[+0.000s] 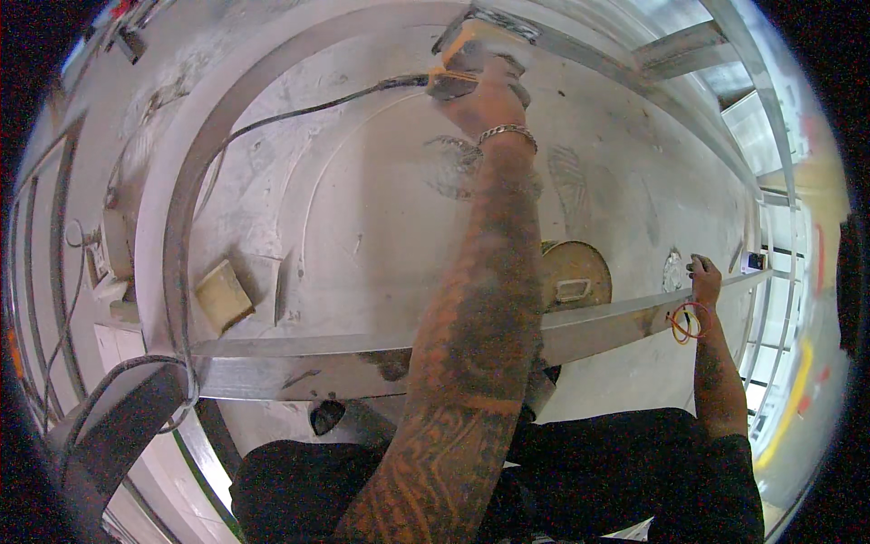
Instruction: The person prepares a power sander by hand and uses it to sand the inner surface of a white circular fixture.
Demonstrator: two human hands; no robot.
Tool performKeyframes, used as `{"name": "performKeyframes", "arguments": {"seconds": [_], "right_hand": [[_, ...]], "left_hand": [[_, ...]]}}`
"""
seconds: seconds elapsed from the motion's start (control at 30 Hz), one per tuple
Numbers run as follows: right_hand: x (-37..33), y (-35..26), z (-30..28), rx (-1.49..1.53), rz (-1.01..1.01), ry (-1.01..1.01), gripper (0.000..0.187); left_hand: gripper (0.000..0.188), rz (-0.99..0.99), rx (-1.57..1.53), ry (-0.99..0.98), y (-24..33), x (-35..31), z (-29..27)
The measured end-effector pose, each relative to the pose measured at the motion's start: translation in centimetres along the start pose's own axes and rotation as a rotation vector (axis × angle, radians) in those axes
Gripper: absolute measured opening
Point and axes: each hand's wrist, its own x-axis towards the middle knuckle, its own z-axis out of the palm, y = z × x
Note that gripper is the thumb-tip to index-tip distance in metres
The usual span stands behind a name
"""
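Note:
My left hand [485, 102] is stretched far forward, wrapped round an orange-and-grey corded sander [485, 45]. The sander sits against the far rail of a metal frame [299, 374], and its underside is hidden. A dark cord [308, 113] trails from it to the left, over the frame's curved side. A chain bracelet [507, 134] circles my left wrist. Off to the right, my right hand [704, 279] is by the near rail with its fingers curled in. Whether anything lies between them is too small to tell. Thin red and yellow bands [689, 324] hang at that wrist.
On the dusty floor [381, 227] inside the frame stand a round tan lidded drum [577, 275] and a yellowish block [224, 297]. Looped cable [127, 367] hangs over the frame's left corner. More metal bars [684, 59] run along the far right.

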Motion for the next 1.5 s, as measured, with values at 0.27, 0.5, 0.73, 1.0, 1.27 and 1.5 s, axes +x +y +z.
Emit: {"name": "performKeyframes", "arguments": {"seconds": [0.27, 0.5, 0.73, 1.0, 1.27, 1.5], "right_hand": [[0.1, -0.2, 1.3, -0.021, -0.039, -0.005, 0.03], [-0.6, -1.5, 1.6, -0.019, -0.039, -0.016, 0.03], [0.0, -0.3, 1.0, -0.02, -0.059, 0.016, 0.033], [0.1, 0.0, 1.2, -0.001, -0.087, 0.029, 0.033], [-0.1, -0.2, 1.1, 0.012, -0.065, 0.018, 0.031], [0.1, 0.1, 1.4, -0.01, -0.075, 0.038, 0.031]], "left_hand": [[0.069, 0.122, -0.032, 0.045, 0.7, -1.0, 0.3], [0.071, -0.002, -0.2, -0.164, 1.4, 1.6, -0.9], [0.071, 0.042, -0.255, -0.08, 2.1, 1.6, -0.9], [0.072, 0.098, -0.277, -0.012, 4.0, 1.5, -1.2], [0.072, 0.122, -0.261, 0.038, 4.6, 1.0, -1.4], [0.073, 0.168, -0.218, 0.072, 3.4, 1.8, -1.2]]}}
